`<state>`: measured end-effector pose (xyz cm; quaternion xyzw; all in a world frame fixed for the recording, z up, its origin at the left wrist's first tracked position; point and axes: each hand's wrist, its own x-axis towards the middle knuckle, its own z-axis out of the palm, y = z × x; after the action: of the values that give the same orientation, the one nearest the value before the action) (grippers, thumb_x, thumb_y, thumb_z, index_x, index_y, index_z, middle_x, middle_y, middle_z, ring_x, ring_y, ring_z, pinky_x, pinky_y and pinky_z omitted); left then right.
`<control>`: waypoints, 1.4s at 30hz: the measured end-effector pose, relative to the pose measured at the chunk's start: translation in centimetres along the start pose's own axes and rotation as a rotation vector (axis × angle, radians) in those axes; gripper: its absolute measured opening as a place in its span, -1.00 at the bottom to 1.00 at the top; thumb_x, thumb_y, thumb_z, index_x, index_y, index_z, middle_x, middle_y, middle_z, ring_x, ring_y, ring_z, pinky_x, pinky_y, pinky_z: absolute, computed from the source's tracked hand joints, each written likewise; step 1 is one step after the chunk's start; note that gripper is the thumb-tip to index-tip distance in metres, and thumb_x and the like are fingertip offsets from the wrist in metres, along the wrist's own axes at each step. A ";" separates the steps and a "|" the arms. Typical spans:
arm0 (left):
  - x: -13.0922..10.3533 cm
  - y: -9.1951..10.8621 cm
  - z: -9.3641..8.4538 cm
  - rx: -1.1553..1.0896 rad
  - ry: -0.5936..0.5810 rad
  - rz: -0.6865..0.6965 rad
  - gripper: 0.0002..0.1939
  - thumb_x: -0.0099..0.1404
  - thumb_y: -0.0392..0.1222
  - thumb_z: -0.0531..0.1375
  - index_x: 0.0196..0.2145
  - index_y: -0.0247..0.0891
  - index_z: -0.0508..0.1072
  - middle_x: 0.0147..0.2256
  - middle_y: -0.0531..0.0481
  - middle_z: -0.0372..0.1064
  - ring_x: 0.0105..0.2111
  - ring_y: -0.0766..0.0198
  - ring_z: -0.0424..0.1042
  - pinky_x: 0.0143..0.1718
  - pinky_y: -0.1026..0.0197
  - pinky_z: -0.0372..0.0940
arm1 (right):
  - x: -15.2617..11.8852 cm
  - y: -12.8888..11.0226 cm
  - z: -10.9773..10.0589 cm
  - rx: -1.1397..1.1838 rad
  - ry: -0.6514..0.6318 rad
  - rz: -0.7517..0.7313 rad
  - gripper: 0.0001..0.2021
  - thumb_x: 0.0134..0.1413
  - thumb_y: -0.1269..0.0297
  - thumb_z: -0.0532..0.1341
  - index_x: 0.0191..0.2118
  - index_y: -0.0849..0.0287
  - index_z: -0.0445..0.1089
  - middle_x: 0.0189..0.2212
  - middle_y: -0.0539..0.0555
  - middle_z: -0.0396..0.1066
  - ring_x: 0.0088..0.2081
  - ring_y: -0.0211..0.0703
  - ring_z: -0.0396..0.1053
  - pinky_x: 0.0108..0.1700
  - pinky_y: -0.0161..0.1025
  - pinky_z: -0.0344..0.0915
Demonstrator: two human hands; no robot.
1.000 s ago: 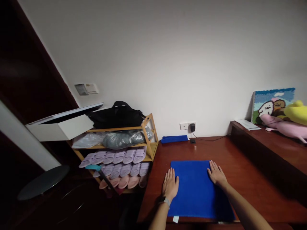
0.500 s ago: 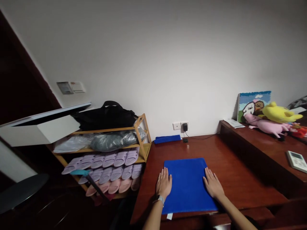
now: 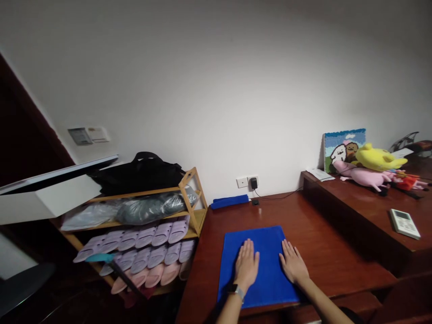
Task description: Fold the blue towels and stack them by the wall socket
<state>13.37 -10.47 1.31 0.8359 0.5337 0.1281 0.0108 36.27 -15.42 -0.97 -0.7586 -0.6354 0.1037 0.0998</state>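
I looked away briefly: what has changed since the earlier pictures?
The left hand moved rightward, from the left edge of the cloth further onto it. The right hand slid slightly nearer the person. The cloth and folded cloth stayed put.

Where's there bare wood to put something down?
The biggest bare patch of the desk is right of the spread blue cloth, between the right hand and the raised ledge. A narrow strip lies between that cloth and the folded cloth by the wall. Crowded: the ledge's back, with plush toys and a picture, and the shoe rack.
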 end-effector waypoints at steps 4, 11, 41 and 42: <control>0.2 6.2 1.5 -0.119 -0.090 0.135 -0.27 0.56 0.13 -0.33 0.48 -0.31 -0.01 0.48 -0.11 -0.10 0.48 0.12 -0.13 0.48 -0.03 -0.06 | -0.1 0.2 0.3 -0.017 0.005 -0.008 -0.28 0.38 0.07 -0.23 0.50 0.39 -0.11 0.51 0.15 -0.16 0.52 -0.04 -0.21 0.51 -0.01 -0.26; -2.7 -0.4 -0.1 -0.051 -0.123 -0.015 -0.27 0.56 0.17 -0.32 0.49 -0.28 -0.01 0.48 -0.10 -0.12 0.48 0.09 -0.14 0.48 -0.11 -0.07 | 0.1 0.6 1.1 -0.023 0.049 -0.030 -0.27 0.39 0.05 -0.25 0.50 0.40 -0.08 0.50 0.16 -0.12 0.51 -0.01 -0.16 0.50 0.03 -0.21; -5.0 -8.8 -1.2 0.060 -0.055 -0.160 -0.30 0.55 0.13 -0.21 0.47 -0.31 0.04 0.47 -0.14 -0.10 0.46 0.05 -0.07 0.46 -0.11 -0.02 | -4.1 0.6 0.9 0.023 0.057 -0.030 -0.30 0.40 0.03 -0.24 0.50 0.27 -0.03 0.50 0.08 -0.09 0.51 -0.03 -0.17 0.51 0.04 -0.22; -4.9 -8.6 -1.4 0.066 -0.058 -0.160 -0.29 0.55 0.13 -0.21 0.47 -0.33 0.05 0.46 -0.15 -0.09 0.46 0.05 -0.06 0.46 -0.10 -0.02 | -4.1 0.5 0.7 0.017 0.056 -0.025 -0.30 0.40 0.03 -0.24 0.50 0.29 -0.04 0.50 0.08 -0.10 0.51 -0.03 -0.18 0.51 0.03 -0.22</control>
<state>3.44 -11.38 0.37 0.7938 0.6022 0.0846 0.0089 35.80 -19.55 -1.65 -0.7524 -0.6409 0.0865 0.1252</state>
